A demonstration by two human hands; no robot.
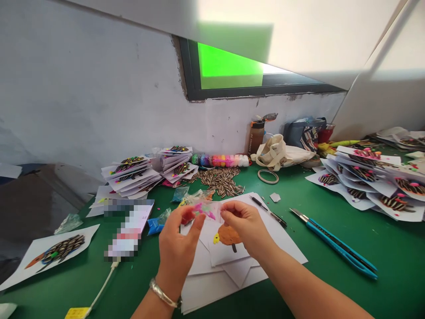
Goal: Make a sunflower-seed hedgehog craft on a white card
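Clear plastic bag (210, 211), small, with pink and green bits in or behind the film (too fine for me to tell from my remote seat). Head view, sole feed: the bag hangs between both hands, above a white sheet (216, 260) bearing an orange-bodied figure (228, 235).

Step in hand, as I judge it: handling the bag at both ends, contents not yet on the sheet. The next move calls for a firm hold on the left and finely controlled fingers on the right.

Left hand (181, 237): grasping the bag's near-left end between thumb and fingers; forearm rising from the lower left, silver bracelet (163, 293) at the wrist. Right hand (245, 225): thumb and forefinger pinched together at the bag's right end, other fingers curled; forearm slanting in from the lower right, the hand hiding part of the figure.

Nearby, item: one pen (268, 211), on paper. Item: one blue cutter (334, 243), right of the papers, untouched.
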